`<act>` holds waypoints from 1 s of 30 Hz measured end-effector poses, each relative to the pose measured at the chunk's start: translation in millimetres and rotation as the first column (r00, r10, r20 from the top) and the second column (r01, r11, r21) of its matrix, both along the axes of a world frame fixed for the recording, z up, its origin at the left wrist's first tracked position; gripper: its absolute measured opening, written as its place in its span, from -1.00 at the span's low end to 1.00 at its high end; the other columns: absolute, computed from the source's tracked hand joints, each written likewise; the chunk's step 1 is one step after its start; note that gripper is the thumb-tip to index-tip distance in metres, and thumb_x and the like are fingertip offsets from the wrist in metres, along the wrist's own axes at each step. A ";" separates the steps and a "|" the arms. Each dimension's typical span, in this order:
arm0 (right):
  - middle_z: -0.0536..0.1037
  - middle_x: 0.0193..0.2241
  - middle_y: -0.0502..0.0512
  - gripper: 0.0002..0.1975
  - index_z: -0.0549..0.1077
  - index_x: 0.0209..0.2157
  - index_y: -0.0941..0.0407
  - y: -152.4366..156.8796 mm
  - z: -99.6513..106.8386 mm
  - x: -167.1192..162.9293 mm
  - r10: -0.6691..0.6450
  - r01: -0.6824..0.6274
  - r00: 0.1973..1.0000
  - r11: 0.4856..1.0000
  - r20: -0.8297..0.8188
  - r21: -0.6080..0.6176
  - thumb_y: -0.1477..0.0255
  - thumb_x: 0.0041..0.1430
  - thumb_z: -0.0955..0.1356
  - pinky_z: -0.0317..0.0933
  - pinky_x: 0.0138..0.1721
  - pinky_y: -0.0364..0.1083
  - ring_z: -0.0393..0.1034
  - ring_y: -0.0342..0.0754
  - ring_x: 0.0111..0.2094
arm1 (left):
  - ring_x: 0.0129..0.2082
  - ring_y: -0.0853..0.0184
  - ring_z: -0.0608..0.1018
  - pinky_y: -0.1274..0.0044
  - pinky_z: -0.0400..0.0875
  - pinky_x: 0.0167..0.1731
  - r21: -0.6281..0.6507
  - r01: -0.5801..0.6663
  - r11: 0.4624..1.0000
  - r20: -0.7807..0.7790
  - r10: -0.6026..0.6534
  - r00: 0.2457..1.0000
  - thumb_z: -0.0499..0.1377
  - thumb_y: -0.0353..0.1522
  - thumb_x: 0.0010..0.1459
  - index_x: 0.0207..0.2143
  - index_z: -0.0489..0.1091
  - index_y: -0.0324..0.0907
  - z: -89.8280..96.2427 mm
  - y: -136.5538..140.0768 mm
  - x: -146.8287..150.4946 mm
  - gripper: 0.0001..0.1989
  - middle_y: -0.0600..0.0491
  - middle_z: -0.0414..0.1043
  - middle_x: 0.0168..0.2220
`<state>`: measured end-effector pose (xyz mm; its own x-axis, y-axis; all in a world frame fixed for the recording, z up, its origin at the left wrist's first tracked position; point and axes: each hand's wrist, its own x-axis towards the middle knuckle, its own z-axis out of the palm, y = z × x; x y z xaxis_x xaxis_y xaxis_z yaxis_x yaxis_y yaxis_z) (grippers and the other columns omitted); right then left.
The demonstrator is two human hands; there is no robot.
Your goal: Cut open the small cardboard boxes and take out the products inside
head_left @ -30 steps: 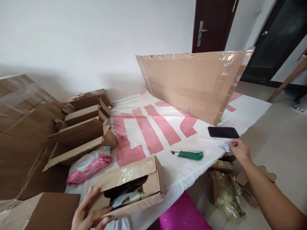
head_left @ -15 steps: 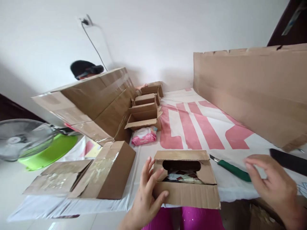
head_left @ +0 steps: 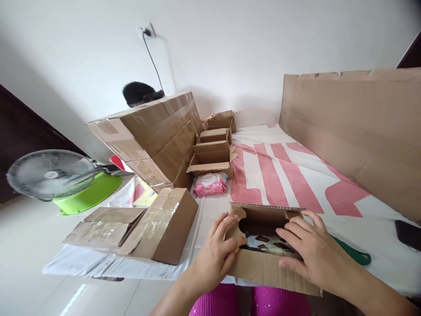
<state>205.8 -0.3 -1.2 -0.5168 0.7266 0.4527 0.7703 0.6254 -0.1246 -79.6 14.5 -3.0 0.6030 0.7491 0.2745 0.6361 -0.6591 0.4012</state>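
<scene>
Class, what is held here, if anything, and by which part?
The left hand and right hand hold the open cardboard box at its left and right ends.

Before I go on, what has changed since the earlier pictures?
The right hand let go of the small blue-lined piece by the phone and came left, past the cutter, onto the near box's right end. The box's far flap, folded over before, now stands up. The left hand is at the box's left end, as before. The wipes pack, phone and cutter lie where they were; the view itself swung left.
</scene>
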 end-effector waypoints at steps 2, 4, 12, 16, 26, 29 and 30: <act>0.57 -0.27 0.11 -0.65 0.50 -0.09 0.09 -1.1 3.0 9.8 -0.036 0.035 0.999 0.997 0.010 0.070 0.15 0.21 0.36 -0.02 0.12 0.27 0.40 0.10 -0.14 | 0.40 -0.03 -0.06 0.06 0.26 0.19 -0.026 0.035 0.999 -0.030 -0.036 0.999 0.01 -0.60 0.16 -0.04 0.49 0.02 2.7 1.1 2.0 -0.53 0.02 -0.05 0.38; 0.57 -0.26 0.11 -0.76 0.50 -0.11 0.08 -1.6 3.7 20.7 -0.081 0.078 0.997 0.987 0.019 0.141 0.29 0.24 0.35 0.03 0.09 0.24 0.41 0.07 -0.18 | 0.41 -0.06 -0.13 0.03 0.24 0.20 -0.038 0.050 0.998 -0.052 -0.052 0.997 0.01 -0.63 0.10 -0.04 0.49 0.01 4.3 2.1 4.2 -0.50 0.04 -0.13 0.40; 0.55 -0.01 0.11 -0.66 0.45 0.06 -0.01 -6.8 -15.2 58.7 -0.191 0.199 0.977 0.976 -0.092 0.086 0.32 0.27 0.30 0.36 -0.11 0.09 0.48 0.09 -0.10 | 0.29 0.04 0.25 0.20 0.38 0.13 0.113 -0.134 0.984 0.029 0.131 0.991 0.05 -0.49 0.24 0.09 0.30 -0.05 -9.1 -10.2 2.8 -0.62 -0.15 -0.02 0.35; 0.53 0.04 0.11 -0.64 0.42 0.10 0.00 -6.0 -14.0 55.1 -0.130 0.130 0.990 0.992 -0.052 -0.003 0.41 0.30 0.24 0.36 0.01 0.08 0.42 0.07 0.04 | 0.25 0.01 0.29 0.12 0.36 0.11 0.224 -0.460 0.859 0.217 0.416 0.883 0.15 -0.32 0.24 0.00 0.27 -0.14 -27.2 -13.9 -8.3 -0.71 -0.22 0.10 0.27; -0.03 0.38 0.30 0.18 -0.23 0.40 0.07 15.6 -31.6 57.0 -0.025 0.036 0.999 0.966 0.048 -0.258 -0.17 -0.05 0.38 0.18 0.20 0.25 -0.05 0.32 0.34 | 0.32 -0.09 0.18 0.11 0.27 0.17 0.208 -0.308 0.928 -0.110 0.336 0.936 0.15 0.09 0.11 0.22 0.19 -0.22 -26.8 0.8 -28.6 -0.22 -0.30 0.01 0.36; 0.01 0.37 0.35 0.31 -0.20 0.40 0.06 18.4 -30.7 58.5 -0.020 0.030 0.999 0.928 0.030 -0.371 -0.18 -0.23 0.45 0.24 0.15 0.25 0.03 0.38 0.31 | 0.33 -0.21 0.14 0.03 0.19 0.20 0.147 -0.209 0.967 -0.179 0.234 0.955 0.26 0.22 -0.21 0.35 -0.04 -0.18 -25.2 8.6 -28.6 0.19 -0.33 0.04 0.34; 0.06 0.35 0.34 0.29 -0.16 0.40 0.04 18.5 -28.5 57.2 -0.035 0.041 0.999 0.918 0.022 -0.394 -0.13 -0.24 0.48 0.26 0.13 0.25 0.07 0.38 0.29 | 0.32 -0.23 0.14 0.01 0.19 0.19 0.108 -0.205 0.973 -0.196 0.223 0.955 0.30 0.20 -0.24 0.36 -0.04 -0.14 -27.7 10.5 -28.0 0.21 -0.30 0.11 0.32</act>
